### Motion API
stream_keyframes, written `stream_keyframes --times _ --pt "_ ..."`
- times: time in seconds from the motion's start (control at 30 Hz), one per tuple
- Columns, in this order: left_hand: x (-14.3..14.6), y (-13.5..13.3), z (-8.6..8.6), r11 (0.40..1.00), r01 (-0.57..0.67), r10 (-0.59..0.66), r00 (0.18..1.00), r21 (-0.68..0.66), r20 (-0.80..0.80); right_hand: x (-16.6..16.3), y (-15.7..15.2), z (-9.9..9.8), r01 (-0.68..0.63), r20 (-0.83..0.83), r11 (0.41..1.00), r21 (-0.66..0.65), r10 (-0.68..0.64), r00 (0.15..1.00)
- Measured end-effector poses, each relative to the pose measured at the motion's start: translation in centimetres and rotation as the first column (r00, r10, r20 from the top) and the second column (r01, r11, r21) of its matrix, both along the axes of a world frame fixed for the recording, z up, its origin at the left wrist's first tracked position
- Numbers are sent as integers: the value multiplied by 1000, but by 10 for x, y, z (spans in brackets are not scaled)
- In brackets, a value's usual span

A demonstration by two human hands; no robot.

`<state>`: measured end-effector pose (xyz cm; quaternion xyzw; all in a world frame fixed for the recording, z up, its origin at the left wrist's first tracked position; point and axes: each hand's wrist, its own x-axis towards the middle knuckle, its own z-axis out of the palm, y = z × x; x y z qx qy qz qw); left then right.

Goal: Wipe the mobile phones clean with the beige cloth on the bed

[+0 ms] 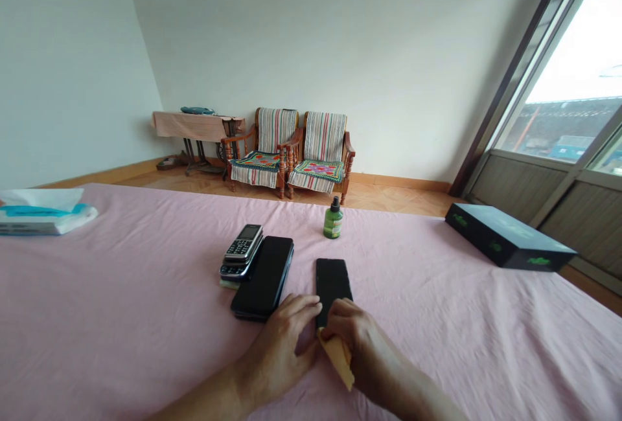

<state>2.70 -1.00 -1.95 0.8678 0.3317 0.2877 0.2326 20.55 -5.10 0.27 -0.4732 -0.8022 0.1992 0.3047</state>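
A black smartphone [333, 278] lies flat on the pink cloth in front of me, its near end partly hidden by my hands. Bunched in my right hand [357, 330] is a yellow cloth [339, 359], pressed against the phone's lower part. My left hand [286, 337] rests at the phone's left edge, fingers stretched out and thumb apart, holding nothing. Left of it lies a stack of larger black phones [265, 275]. Beside that stack sit several keypad phones [244, 244], piled on one another.
A green spray bottle [333, 220] stands beyond the phone. At far left is a tissue pack [46, 212]; a black box [505, 236] lies at the right. Two wooden chairs [318, 170] and a covered side table [192, 125] stand against the wall, past the pink-covered surface [146, 265].
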Motion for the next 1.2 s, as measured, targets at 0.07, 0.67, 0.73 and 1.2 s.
stream_keyframes --times 0.07,0.67,0.73,1.2 --pt "0 0 -2 1000 -10 10 1000 -7 7 -1 1 -2 -6 -27 1000 -2 6 1000" --pt "-4 -23 14 953 190 -101 933 235 -345 31 3 -7 125 -269 991 -40 -131 954" --pt "-4 -23 11 941 213 -106 924 264 -368 24 4 -1 27 -185 999 -45 -35 982" --pt "-2 -16 -12 908 109 -41 984 404 -173 9 35 -1 -98 104 995 15 96 990"
